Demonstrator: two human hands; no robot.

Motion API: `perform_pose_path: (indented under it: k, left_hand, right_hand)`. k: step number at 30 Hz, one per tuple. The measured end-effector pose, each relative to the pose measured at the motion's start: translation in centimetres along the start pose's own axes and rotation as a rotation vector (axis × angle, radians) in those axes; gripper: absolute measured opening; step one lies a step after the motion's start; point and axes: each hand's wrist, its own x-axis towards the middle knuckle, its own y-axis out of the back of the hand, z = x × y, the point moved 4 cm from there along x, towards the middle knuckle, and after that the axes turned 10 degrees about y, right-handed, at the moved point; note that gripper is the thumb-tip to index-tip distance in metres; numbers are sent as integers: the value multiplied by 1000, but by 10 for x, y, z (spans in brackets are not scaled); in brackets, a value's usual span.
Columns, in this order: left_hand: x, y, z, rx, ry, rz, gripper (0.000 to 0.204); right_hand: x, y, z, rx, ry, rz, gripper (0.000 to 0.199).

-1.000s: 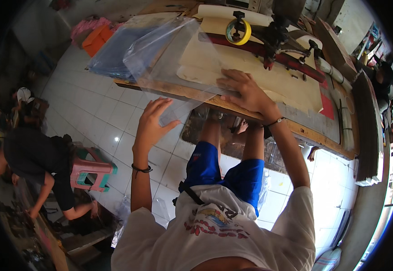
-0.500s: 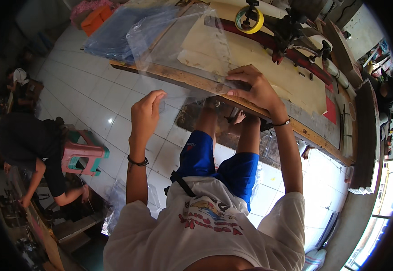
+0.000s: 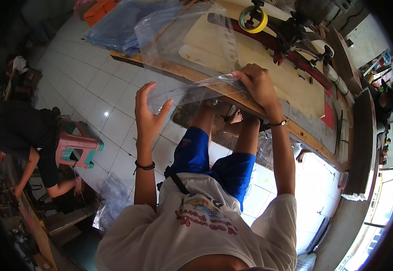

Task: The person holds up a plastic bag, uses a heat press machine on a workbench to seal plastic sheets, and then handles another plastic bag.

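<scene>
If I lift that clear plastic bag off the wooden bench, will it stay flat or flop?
The clear plastic bag will probably flop: its near edge already sags off the wooden bench between the right hand and left hand. It looks thin and light, probably slippery.

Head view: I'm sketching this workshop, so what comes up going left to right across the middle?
Crouching person → pink stool → left hand → clear bag → right hand → red strip

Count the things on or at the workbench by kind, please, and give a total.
Clear plastic bag, pinched by right hand, left hand beside it: 1
Blue plastic sheet pile: 1
Yellow tape roll: 1
Total: 3
</scene>
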Motion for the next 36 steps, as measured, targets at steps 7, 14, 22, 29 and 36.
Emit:
perform_pose_path:
  k: [7,14,22,29,36]
  left_hand:
    - [6,-3,-12,-257,187,37,56]
    - [4,-1,11,90,191,-8,54]
    - [12,-4,-17,-214,340,-68,43]
    - [12,-8,-15,-378,375,-40,36]
    - [15,-10,-3,-436,371,-166,40]
  right_hand:
    - [-6,0,8,114,-81,41,29]
    - [-11,2,15,134,-241,88,24]
    - [-9,6,10,105,-227,104,27]
    - [-24,23,0,48,-17,26,50]
    - [-35,18,-6,-96,-93,24,76]
